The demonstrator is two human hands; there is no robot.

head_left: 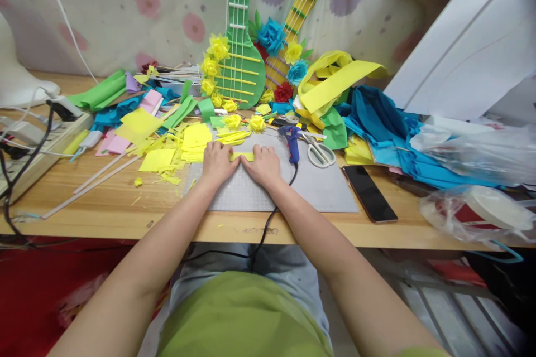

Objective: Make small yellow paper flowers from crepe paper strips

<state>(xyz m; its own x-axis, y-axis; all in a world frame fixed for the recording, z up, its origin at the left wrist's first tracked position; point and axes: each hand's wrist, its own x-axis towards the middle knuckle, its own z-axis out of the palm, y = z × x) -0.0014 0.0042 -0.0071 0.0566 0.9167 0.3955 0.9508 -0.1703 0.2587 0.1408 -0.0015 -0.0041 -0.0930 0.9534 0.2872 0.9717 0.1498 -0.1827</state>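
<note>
We grip a yellow strip (244,156), small, narrow and plain in its colour, with left hand (218,162) and right hand (263,164) closed on its ends; it is over the grey mat (326,189), toward the far left corner

The narrow yellow strip (245,156) looks like matt paper, as do the loose yellow square sheets (196,138). The light-brown tabletop (121,209) is smooth wood with a faint sheen. The blue pistol-shaped glue gun (292,144) looks plastic; the flat black rectangular phone (368,192), smooth and glossy; the crumpled clear bag (481,148), shiny, wrinkled plastic.
</note>
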